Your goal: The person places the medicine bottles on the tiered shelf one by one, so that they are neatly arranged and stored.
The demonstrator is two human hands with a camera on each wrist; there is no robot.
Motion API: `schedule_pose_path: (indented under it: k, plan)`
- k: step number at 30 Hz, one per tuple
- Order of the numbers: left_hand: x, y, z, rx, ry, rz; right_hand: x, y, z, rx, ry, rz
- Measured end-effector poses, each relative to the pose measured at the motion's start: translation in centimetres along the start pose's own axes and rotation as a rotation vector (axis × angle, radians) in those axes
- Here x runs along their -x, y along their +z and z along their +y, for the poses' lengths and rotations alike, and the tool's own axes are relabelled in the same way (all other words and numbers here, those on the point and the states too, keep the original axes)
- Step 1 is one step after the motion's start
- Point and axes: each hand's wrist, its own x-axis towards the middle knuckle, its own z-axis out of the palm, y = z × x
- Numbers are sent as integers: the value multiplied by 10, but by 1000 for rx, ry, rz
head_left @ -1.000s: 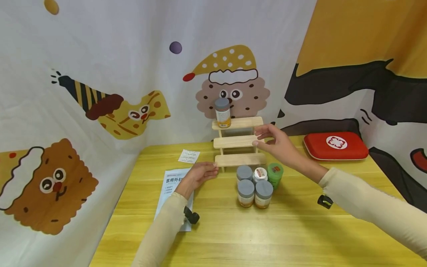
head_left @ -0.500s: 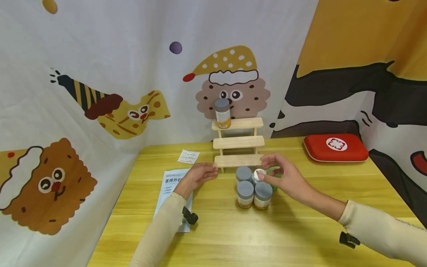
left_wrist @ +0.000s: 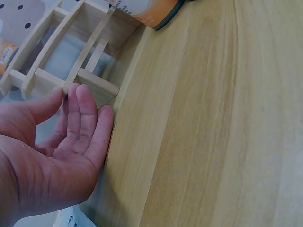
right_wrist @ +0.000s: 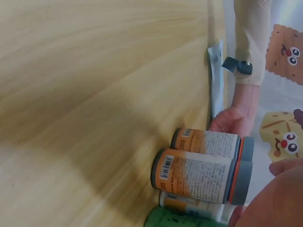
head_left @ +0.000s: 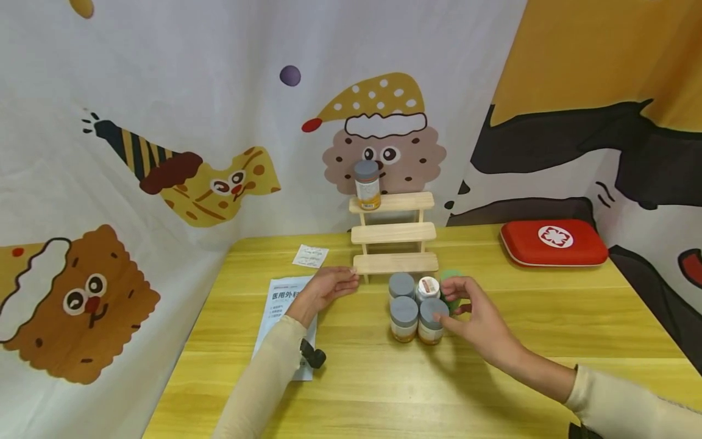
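In the head view my left hand (head_left: 325, 292) pinches the left end of the lowest step of a three-tier wooden stand (head_left: 393, 232); the left wrist view shows thumb and fingertips at that step's end (left_wrist: 71, 80). My right hand (head_left: 487, 323) is at the right of a cluster of jars, thumb near the grey lid of the front right jar (head_left: 431, 332), fingers partly covering a green jar (head_left: 452, 277). Beside these stand a white-lidded bottle (head_left: 428, 286) and two more grey-lidded jars, one at the front (head_left: 403, 329), one behind (head_left: 401, 283).
On the stand's top step, at the left, is another grey-lidded jar (head_left: 367, 186). A red case (head_left: 554, 242) lies at the back right. To the left are a printed paper packet (head_left: 274, 311) and a small white packet (head_left: 310, 256). A patterned cloth (head_left: 208, 73) hangs behind the table.
My right hand has come down from beside the stand's middle step to the right side of the jars. The left hand stays at the lowest step.
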Motion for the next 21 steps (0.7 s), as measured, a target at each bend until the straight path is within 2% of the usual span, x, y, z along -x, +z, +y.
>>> schedule_pose_path:
  k: [5,11,21]
  plan:
    - [-1,0,-1,8,-7,10,5,4,3,71,15,13]
    - [-1,0,0,12,-7,10,7,6,8,171,13,-21]
    - [-2,1,0,25,-15,13,5,9,10,209,14,-41]
